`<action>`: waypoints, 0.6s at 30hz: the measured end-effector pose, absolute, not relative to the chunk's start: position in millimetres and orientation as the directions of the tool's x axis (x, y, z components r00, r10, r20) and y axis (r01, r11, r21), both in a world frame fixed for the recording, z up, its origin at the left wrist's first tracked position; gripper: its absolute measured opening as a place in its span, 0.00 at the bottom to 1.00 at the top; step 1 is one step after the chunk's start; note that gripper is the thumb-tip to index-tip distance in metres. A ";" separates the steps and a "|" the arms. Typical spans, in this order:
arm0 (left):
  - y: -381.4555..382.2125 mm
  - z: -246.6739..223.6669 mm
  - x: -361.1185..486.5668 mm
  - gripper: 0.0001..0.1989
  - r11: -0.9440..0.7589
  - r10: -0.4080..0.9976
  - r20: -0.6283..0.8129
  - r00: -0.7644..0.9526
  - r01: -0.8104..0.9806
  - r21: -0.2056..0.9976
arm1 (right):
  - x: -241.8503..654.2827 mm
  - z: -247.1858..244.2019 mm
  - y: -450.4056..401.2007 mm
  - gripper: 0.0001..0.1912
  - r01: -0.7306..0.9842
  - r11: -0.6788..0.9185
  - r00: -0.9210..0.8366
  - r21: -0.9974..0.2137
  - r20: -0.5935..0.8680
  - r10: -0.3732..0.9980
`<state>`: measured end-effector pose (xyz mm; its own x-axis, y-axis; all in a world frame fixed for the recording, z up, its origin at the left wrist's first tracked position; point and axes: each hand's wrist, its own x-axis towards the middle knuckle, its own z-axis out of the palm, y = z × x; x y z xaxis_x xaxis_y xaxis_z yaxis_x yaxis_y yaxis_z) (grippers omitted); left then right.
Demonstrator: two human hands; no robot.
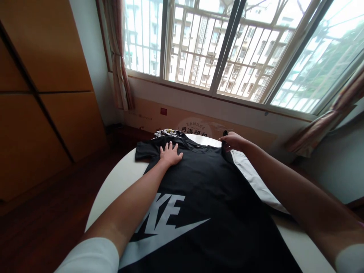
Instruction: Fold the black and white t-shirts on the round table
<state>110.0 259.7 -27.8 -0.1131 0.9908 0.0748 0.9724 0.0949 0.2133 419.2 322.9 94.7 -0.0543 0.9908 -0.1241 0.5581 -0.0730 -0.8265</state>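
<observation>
Head view: a black T-shirt (204, 174) lies front up across a white, round-edged table (113, 185) near a barred window (199, 45), its collar (200, 150) toward the far edge and its lower end running out of our sight. On the chest, we see large pale lettering (167, 212) above a swoosh.

The left hand (171, 154) rests palm down below the shoulder of the shirt, fingers spread, gripping nothing. Beside it, one sleeve (148, 149) is laid out over the table. The right hand (234, 141) pinches a bunched, raised piece of dark fabric at the opposite shoulder, apparently the other sleeve. A light grey cloth (250, 172) lies along that side, partly under the right forearm, and a patterned cloth (169, 132) sits just beyond the left hand.

Done well, we judge, this handling calls for the flat palm to pin the body of the shirt with light, even pressure while the pinching fingers draw their piece outward, low and in line with the shoulder. Too hard a tug could skew the neckline, and the grey cloth so close by could be caught up too.
</observation>
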 end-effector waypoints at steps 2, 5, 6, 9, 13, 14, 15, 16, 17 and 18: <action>259.1 -28.1 110.0 0.42 0.096 0.991 0.070 -0.114 0.971 0.220 | 397.6 91.1 326.3 0.13 0.573 -0.064 -0.076 -0.817 -0.131 0.988; 257.3 -27.3 110.2 0.42 0.093 0.992 0.059 -0.109 0.969 0.227 | 368.3 80.5 333.1 0.10 0.595 -0.054 -0.096 -0.802 -0.137 0.986; 256.9 -27.1 110.3 0.42 0.091 0.993 0.055 -0.106 0.969 0.228 | 359.7 75.9 335.6 0.09 0.602 -0.051 -0.100 -0.797 -0.139 0.985; 256.4 -27.5 110.4 0.42 0.085 0.993 0.057 -0.100 0.970 0.229 | 337.9 59.9 342.1 0.07 0.630 -0.051 -0.102 -0.775 -0.147 0.984; 257.8 -29.5 110.4 0.43 0.084 0.993 0.066 -0.102 0.969 0.231 | 319.6 37.3 346.6 0.08 0.674 -0.059 -0.104 -0.737 -0.173 0.979; 258.3 -29.9 110.5 0.43 0.086 0.993 0.063 -0.103 0.969 0.232 | 316.9 32.3 346.8 0.09 0.685 -0.059 -0.106 -0.726 -0.180 0.978; 258.6 -30.2 110.6 0.43 0.086 0.993 0.061 -0.103 0.969 0.232 | 314.9 27.7 346.6 0.09 0.696 -0.057 -0.110 -0.716 -0.185 0.977; 258.9 -30.4 110.8 0.43 0.085 0.993 0.060 -0.102 0.969 0.233 | 313.5 23.8 346.3 0.10 0.708 -0.051 -0.115 -0.705 -0.187 0.976; 259.0 -30.5 111.0 0.43 0.083 0.993 0.061 -0.100 0.969 0.234 | 312.7 20.6 345.7 0.11 0.720 -0.042 -0.122 -0.693 -0.185 0.975; 259.0 -30.5 111.2 0.43 0.081 0.993 0.063 -0.098 0.969 0.235 | 312.3 18.2 345.1 0.11 0.731 -0.026 -0.131 -0.682 -0.179 0.975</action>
<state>111.2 259.0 -30.5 -0.0979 0.9932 0.0633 0.9687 0.0805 0.2348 312.3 345.1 18.2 -0.1313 0.9751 -0.1786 0.7312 -0.0264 -0.6817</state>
